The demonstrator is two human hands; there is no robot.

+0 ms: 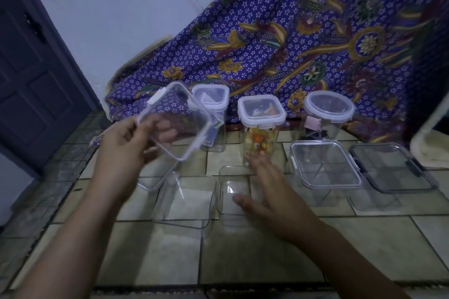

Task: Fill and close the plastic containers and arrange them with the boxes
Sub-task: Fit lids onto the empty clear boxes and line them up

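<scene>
On tiled floor [243, 250], my left hand [126, 143] grips clear lid [175, 121], tilted, raised above open empty tub [184, 201] just below it. Right hand [264, 192], fingers spread, holds nothing, hovers over small empty tub [233, 192]. Behind: closed jar [261, 126] with colourful pieces; two more closed jars, contents unclear.

I'm seeing a clear, glossy square plastic lid [173, 121], smooth open see-through plastic tubs [184, 201] — sitting on glazed beige floor tiles [243, 250] — and purple flower-printed matt cloth [279, 39].
</scene>
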